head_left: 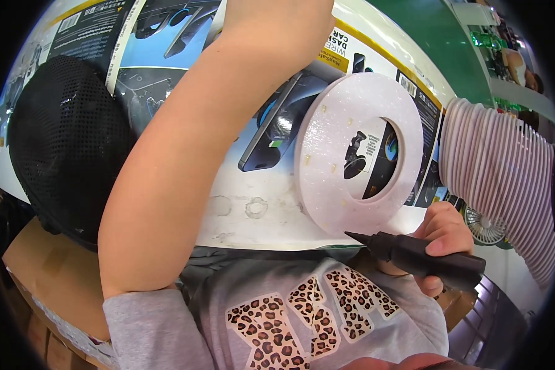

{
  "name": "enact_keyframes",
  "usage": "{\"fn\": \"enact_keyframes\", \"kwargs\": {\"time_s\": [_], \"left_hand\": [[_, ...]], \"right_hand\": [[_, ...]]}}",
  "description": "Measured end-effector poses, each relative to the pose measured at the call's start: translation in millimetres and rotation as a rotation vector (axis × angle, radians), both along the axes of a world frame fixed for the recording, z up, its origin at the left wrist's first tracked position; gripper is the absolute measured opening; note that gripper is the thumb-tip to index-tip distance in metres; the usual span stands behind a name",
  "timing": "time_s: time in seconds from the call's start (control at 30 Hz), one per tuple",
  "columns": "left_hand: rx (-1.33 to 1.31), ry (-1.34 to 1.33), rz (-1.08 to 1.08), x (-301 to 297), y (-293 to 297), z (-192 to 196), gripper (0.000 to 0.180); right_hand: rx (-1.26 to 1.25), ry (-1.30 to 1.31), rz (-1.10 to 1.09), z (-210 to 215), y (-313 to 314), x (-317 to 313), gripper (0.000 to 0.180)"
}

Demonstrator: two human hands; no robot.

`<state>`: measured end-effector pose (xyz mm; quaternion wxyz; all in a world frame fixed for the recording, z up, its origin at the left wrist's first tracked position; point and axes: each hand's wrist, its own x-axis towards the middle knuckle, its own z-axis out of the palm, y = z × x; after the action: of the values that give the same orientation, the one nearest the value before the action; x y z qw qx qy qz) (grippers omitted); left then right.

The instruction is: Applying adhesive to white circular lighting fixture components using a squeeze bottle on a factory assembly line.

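Note:
My right hand [445, 237] is closed around a black handheld tool [435, 259] with a thick body and a tapered pointed tip. The tip lies close to the near edge of a pale, speckled ring-shaped disc [324, 185]; whether they touch I cannot tell. Small yellowish marks dot the disc, and a printed sheet shows through its round hole. My left forearm stretches across the table to the top edge of the view. Only the wrist and back part of my left hand [283, 28] show there; its fingers are cut off from sight.
Printed packaging sheets [166, 37] cover the white table [253, 231]. At the left lies a black mesh item [68, 142], perhaps a cap or bag. A ribbed, pale hose [496, 169] curves down on the right, near a small fan [484, 225]. Below left stands a cardboard box [55, 265].

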<state>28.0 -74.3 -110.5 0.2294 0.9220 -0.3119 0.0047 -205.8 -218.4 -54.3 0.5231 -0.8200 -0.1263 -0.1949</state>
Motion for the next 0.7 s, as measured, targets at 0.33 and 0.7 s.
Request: {"fn": "enact_keyframes", "kwargs": {"time_s": [0.33, 0.7], "left_hand": [[0.01, -0.041, 0.007, 0, -1, -4, 0.019], [0.005, -0.073, 0.005, -1, 0, -6, 0.019]], "right_hand": [[-0.114, 0.055, 0.169, 4, 3, 9, 0.036], [-0.12, 0.044, 0.184, 1, 5, 12, 0.036]]}}
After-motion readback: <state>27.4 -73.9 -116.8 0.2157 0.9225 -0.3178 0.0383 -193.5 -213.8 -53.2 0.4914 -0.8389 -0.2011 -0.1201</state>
